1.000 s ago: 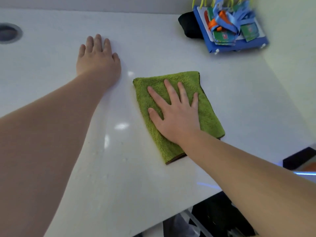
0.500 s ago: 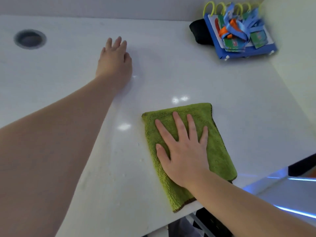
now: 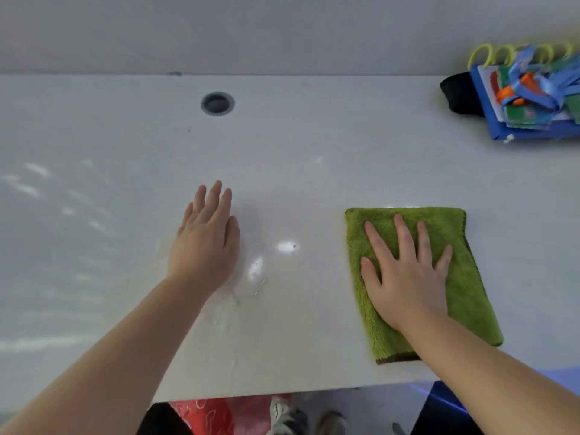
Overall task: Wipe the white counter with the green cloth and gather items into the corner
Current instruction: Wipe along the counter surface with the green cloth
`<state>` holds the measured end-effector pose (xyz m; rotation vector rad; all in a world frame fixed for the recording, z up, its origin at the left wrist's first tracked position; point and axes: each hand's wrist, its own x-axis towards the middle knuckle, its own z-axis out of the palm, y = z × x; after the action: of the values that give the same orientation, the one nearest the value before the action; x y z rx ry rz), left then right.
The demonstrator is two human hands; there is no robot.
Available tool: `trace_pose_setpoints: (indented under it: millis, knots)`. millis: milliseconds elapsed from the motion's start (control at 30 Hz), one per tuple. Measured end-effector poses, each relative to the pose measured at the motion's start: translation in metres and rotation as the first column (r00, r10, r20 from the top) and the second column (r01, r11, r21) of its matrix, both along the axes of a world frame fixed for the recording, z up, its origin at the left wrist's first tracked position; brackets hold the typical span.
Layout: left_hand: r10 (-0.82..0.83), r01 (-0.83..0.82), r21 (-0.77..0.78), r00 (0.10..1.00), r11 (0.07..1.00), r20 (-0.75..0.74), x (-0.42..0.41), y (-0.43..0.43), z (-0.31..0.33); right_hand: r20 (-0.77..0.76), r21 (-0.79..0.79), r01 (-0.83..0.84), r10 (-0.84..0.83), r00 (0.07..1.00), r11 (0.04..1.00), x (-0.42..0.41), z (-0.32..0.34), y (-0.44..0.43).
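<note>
A folded green cloth (image 3: 464, 277) lies flat on the white counter (image 3: 298, 152), close to its front edge at the right. My right hand (image 3: 405, 271) presses down on the cloth with straight, spread fingers. My left hand (image 3: 205, 243) rests flat on the bare counter to the left of the cloth, fingers together and straight. In the far right corner sits a pile of items: a blue booklet with yellow rings (image 3: 533, 127), blue and orange lanyards with cards (image 3: 530, 86) on top, and a black object (image 3: 458, 95) beside it.
A round grey hole (image 3: 217, 103) is set in the counter near the back wall. Wet streaks and glare patches (image 3: 255, 268) show between my hands. Below the front edge I see red fabric (image 3: 204, 416) and shoes (image 3: 292, 416) on the floor.
The view has swung left, so the hole and pile sit further right. My right hand has slid the cloth toward the front edge; my left hand has come nearer too.
</note>
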<state>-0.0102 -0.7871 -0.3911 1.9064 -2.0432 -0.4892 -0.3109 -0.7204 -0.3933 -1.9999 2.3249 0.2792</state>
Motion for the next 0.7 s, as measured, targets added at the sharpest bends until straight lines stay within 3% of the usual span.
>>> trace_pose_setpoints:
  millis: [467, 700]
  knots:
    - [0.035, -0.036, 0.004, 0.991, 0.999, 0.131, 0.033, 0.079, -0.004, 0.035, -0.050, 0.005, -0.004, 0.999, 0.999, 0.030, -0.008, 0.018]
    - [0.020, -0.018, -0.014, 0.985, 1.000, 0.170, 0.092, 0.074, -0.015, 0.062, -0.058, 0.022, -0.019, 0.998, 0.998, 0.084, -0.009, 0.035]
